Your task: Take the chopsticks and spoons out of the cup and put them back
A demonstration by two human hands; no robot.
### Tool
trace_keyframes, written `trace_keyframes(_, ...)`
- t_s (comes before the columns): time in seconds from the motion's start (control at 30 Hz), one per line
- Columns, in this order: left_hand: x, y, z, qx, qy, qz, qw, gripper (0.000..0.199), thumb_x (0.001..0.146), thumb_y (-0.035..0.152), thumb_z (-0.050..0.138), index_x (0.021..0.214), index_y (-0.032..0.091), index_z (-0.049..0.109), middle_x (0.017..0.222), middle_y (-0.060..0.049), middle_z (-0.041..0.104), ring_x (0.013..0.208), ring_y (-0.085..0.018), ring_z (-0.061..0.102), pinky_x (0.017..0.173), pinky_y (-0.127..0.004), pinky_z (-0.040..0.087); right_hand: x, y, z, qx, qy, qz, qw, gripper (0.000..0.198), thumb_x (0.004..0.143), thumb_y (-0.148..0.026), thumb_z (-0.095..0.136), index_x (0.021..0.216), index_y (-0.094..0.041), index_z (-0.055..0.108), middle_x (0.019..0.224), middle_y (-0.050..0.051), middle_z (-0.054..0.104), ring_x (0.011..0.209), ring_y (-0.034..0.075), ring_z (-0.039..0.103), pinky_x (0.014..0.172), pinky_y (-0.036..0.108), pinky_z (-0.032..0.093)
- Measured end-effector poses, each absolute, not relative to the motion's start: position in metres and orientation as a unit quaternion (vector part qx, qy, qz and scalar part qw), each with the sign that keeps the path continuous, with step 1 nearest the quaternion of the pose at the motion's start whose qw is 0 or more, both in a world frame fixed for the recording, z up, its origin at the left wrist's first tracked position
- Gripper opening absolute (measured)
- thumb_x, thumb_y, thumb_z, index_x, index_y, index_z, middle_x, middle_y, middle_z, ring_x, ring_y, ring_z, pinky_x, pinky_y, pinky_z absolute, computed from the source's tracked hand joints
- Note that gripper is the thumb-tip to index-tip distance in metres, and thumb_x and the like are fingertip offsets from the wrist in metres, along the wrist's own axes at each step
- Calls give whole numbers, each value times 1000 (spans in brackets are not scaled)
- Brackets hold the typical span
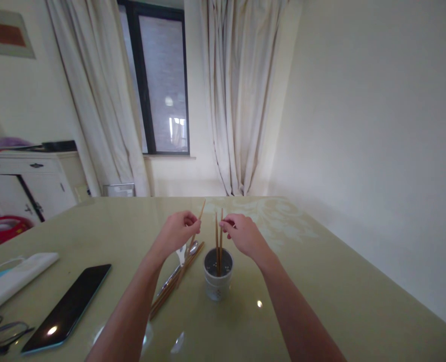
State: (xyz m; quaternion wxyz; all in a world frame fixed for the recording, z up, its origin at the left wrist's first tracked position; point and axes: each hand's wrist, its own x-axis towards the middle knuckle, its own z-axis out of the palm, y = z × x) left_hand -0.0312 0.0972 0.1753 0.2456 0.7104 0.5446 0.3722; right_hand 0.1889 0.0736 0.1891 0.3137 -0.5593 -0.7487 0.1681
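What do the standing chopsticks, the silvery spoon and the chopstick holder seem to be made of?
Standing chopsticks: probably wood or bamboo, smooth-looking, from their warm brown colour. Silvery spoon: likely polished metal, showing bright highlights. Chopstick holder: perhaps glazed ceramic, pale and faintly shiny; plastic is possible.

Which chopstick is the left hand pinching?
The slanted chopstick rising above the left hand; two standing chopsticks are in the cup, the lying chopsticks on the table.
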Motion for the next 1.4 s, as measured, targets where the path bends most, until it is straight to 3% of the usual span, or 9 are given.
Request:
trace_keyframes(0.2,-29,94,179,704,512,423,252,26,84,44,64,81,18,69,78,-8,81,72,-23,75,64,-30,50,185,77,183,-555,-734,205,333,23,104,-23,53,88,-18,69,81,3,78,66,13,74,66,22,46)
trace_keyframes(0.57,-24,87,190,668,430,532,295,38,83,55,73,86,17,70,83,-6,79,75,-19,71,71,-29,52,184,76,185,-576,-735,190,303,36,106,-27,52,78,-18,73,82,4,80,64,13,72,65,23,45)
trace_keyframes(0.7,-13,79,197,673,385,544,320,36,83,53,77,88,18,72,82,-4,77,75,-17,69,70,-27,51,185,72,193,-535,-716,170,415,37,108,-37,50,85,-18,72,84,4,78,67,14,70,67,25,47)
trace_keyframes(0.8,1,71,199,689,355,534,338,35,82,51,79,88,18,71,79,-3,76,71,-15,67,68,-26,50,183,67,200,-427,-705,232,516,36,107,-45,49,95,-19,71,81,3,75,65,14,67,61,24,48)
trace_keyframes(1.0,5,73,199,717,359,512,308,36,93,55,63,89,20,71,81,-3,75,70,-15,64,66,-26,49,184,58,212,-363,-668,271,591,32,102,-46,56,94,-18,71,72,1,68,64,15,66,54,23,50)
trace_keyframes(1.07,-6,81,191,737,420,469,246,39,97,53,55,81,20,70,75,-2,72,67,-16,61,64,-26,46,189,57,215,-372,-664,251,598,32,103,-45,55,96,-18,71,72,1,68,63,15,65,56,23,50)
trace_keyframes(1.13,-19,90,176,769,504,349,182,33,96,44,54,79,21,70,80,-4,75,73,-18,64,68,-28,46,194,55,217,-389,-676,224,585,31,104,-43,54,96,-19,71,70,0,66,63,14,64,60,23,50)
trace_keyframes(1.27,-33,102,137,778,611,93,115,9,79,21,65,76,22,73,85,-8,78,80,-23,70,71,-30,46,195,55,218,-433,-712,171,525,30,105,-39,54,87,-21,70,67,-2,64,63,14,64,65,24,47)
trace_keyframes(1.4,-29,105,111,769,629,37,105,13,75,16,64,81,21,75,93,-12,80,87,-29,74,72,-33,48,192,60,211,-479,-745,158,437,25,104,-29,54,88,-20,71,71,0,69,63,14,66,67,24,45)
